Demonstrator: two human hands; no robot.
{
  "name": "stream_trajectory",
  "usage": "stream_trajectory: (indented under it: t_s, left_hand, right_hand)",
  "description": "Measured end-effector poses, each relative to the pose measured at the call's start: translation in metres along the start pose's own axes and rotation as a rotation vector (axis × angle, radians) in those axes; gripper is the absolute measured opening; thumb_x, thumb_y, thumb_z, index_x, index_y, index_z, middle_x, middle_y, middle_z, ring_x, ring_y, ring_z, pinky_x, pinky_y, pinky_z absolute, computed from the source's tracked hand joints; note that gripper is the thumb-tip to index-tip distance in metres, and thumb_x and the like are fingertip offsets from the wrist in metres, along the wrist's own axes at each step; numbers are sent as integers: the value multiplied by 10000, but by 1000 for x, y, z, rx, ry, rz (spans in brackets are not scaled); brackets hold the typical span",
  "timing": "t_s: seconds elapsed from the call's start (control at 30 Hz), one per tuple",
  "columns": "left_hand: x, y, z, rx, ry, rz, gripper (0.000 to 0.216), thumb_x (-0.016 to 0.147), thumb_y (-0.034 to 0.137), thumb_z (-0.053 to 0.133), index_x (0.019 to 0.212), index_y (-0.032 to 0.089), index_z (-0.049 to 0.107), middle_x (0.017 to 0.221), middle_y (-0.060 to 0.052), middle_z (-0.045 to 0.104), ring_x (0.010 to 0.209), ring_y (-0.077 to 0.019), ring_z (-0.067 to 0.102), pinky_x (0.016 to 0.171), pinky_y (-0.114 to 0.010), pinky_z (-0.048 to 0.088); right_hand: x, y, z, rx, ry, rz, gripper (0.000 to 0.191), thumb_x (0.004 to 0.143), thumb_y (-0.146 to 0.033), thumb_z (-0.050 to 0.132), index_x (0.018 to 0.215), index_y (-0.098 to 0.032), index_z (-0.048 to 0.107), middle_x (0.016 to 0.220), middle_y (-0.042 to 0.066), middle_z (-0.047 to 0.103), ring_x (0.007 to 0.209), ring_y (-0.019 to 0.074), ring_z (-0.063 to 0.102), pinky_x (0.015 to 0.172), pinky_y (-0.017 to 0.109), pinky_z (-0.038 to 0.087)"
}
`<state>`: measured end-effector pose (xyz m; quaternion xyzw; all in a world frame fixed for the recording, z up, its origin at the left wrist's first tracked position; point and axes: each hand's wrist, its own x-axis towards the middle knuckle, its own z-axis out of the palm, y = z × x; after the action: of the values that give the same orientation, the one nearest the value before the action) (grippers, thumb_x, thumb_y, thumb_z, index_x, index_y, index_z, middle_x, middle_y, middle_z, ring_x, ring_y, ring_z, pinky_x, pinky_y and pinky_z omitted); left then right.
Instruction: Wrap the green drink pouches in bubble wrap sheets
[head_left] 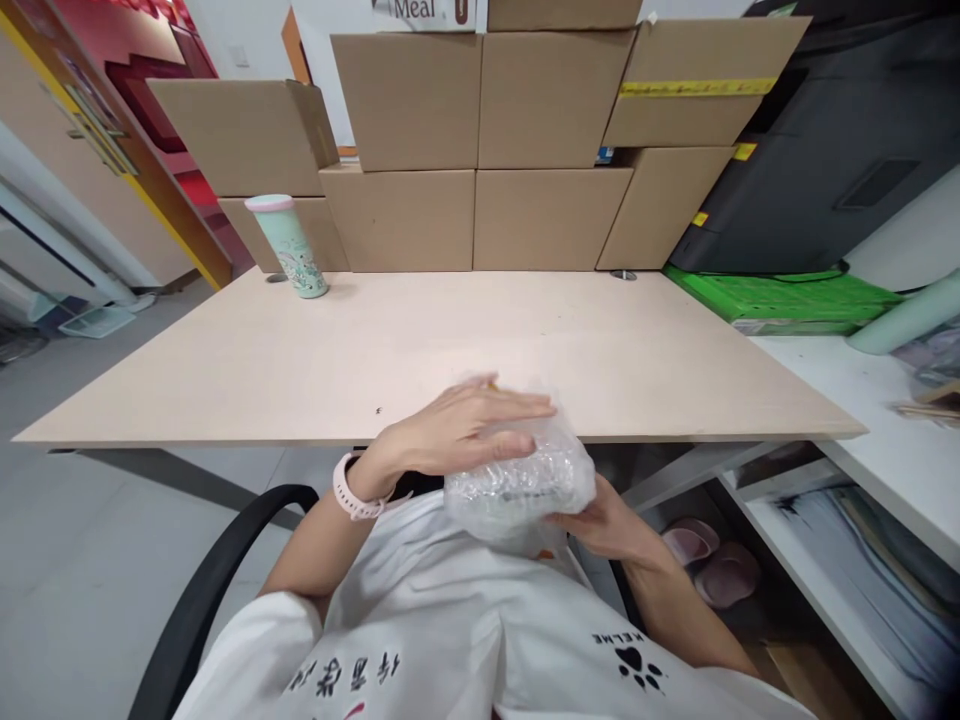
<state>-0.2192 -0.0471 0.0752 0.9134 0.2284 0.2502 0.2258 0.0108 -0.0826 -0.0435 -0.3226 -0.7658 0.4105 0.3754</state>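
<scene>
A bundle in clear bubble wrap (525, 485) is held close against my body, just over the table's front edge. What lies inside the wrap is too blurred to make out. My left hand (472, 425) lies across the top of the bundle with its fingers stretched out flat. From the right and below, my right hand (600, 515) grips the bundle, its fingers partly hidden beneath the wrap. A pink band (356, 490) circles my left wrist.
Cardboard boxes (401, 220) are stacked along the back of the wooden table (435, 335). A mint tumbler (290, 245) with a pink lid stands at the back left. To the right are a green flat box (787, 297) and a white side surface (832, 380).
</scene>
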Motion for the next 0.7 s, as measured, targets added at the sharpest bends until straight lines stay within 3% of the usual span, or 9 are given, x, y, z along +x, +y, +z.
stream_trajectory:
  t_s: [0.07,0.1,0.13,0.23,0.3,0.37,0.47,0.57,0.7]
  left_hand:
    - [-8,0,10,-208,-27,-8,580,994,629,240,1338,359,621,1230,-40,725,1180,-279,675,1040,-503,541]
    - [-13,1,17,-274,50,-47,648,997,615,158,1326,333,639,1164,-61,748,1144,-283,693,966,-491,587]
    - [-18,4,26,-340,158,-159,709,1004,566,59,1350,307,621,1180,-77,740,1168,-284,681,963,-503,588]
    - [-34,11,55,-557,290,-258,860,935,655,-92,1476,278,460,1329,-98,661,1207,-293,658,912,-501,614]
    - [-41,12,72,-608,378,-280,895,877,799,-6,1549,284,285,1426,-107,583,1252,-311,624,930,-507,608]
    - [-44,12,86,-570,490,-327,949,824,875,311,1571,311,155,1486,-112,515,1305,-339,575,979,-526,583]
    - [-35,8,94,-520,641,-413,856,828,667,631,1516,325,254,1405,-113,567,1258,-332,604,968,-513,588]
    - [-17,-2,88,-501,758,-439,580,923,491,569,1432,280,389,1302,-108,619,1205,-286,639,969,-470,586]
    - [3,-33,70,-313,848,-447,581,959,453,510,1485,285,330,1395,-101,564,1316,-283,558,1095,-509,498]
  right_hand:
    - [-3,-4,1,-22,54,-24,352,852,-627,612,701,-309,619,642,-1,645,594,210,615,559,387,587]
    - [-4,-6,1,-26,86,-27,358,848,-634,610,696,-310,614,637,2,643,582,211,611,548,389,581]
    - [-4,-7,1,-19,117,-25,356,847,-637,611,706,-310,618,641,6,647,576,214,612,534,388,572]
    - [-2,-10,4,58,210,-6,332,837,-624,643,758,-302,632,665,21,666,574,228,623,485,385,542]
    - [3,-13,7,105,320,8,300,820,-593,684,821,-297,635,717,33,690,605,245,645,494,401,546]
    - [9,-17,10,141,438,26,295,814,-556,706,927,-293,633,817,56,719,678,268,676,542,431,568]
    - [21,-26,15,169,512,64,295,842,-504,688,1019,-281,608,903,76,722,757,278,693,607,445,584]
    - [37,-32,14,79,585,80,312,841,-470,703,1053,-271,588,951,80,701,799,270,682,663,439,582]
    - [67,-34,1,-280,804,-108,601,800,-441,766,1308,-287,485,1225,128,604,1055,300,620,913,500,533]
